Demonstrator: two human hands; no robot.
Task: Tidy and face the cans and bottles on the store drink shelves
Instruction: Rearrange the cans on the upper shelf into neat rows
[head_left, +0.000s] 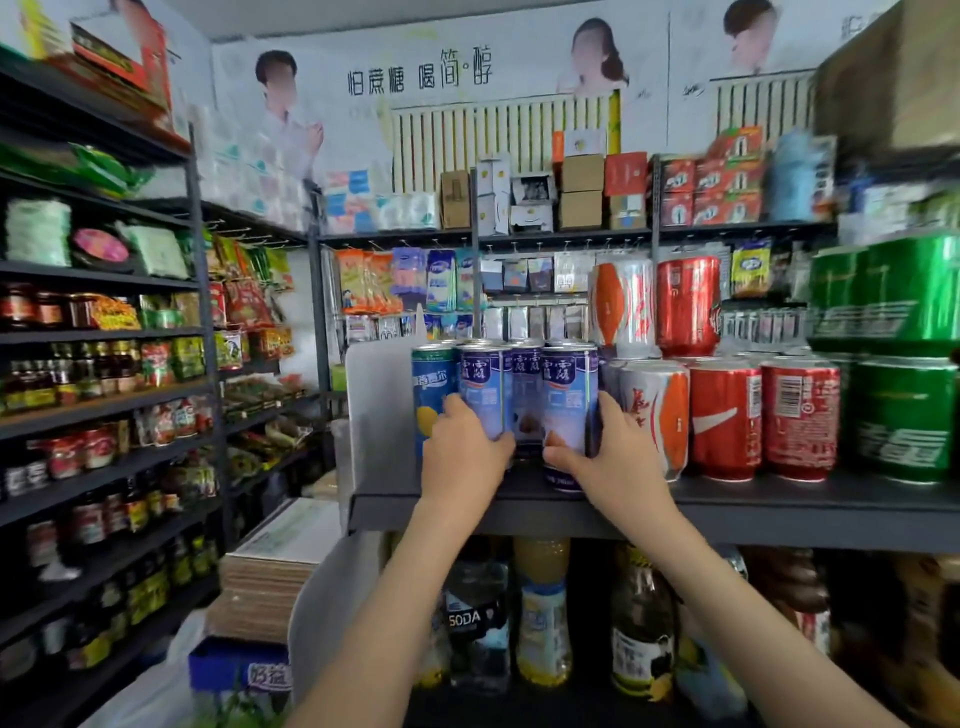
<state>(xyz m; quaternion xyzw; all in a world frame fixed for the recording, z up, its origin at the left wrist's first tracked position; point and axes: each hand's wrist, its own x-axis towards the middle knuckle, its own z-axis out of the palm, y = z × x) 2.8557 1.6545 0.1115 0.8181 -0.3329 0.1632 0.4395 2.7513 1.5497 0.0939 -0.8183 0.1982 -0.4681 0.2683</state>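
Several tall blue cans stand at the left end of a dark drink shelf (753, 499). My left hand (462, 447) grips the front left blue can (485, 384). My right hand (605, 452) wraps the front right blue can (569, 395), which sits a little lower and nearer the shelf edge. Between them a third blue can (527, 384) stands further back. A blue-and-yellow can (431, 384) is at the far left, next to a white divider (379, 405).
To the right stand silver-orange cans (657, 410), red cola cans (724, 415) and green cans (904, 415), with more stacked on top. Bottles, one marked SODA (475, 618), fill the shelf below. Jars line racks at left; cardboard boxes (270, 577) sit on the floor.
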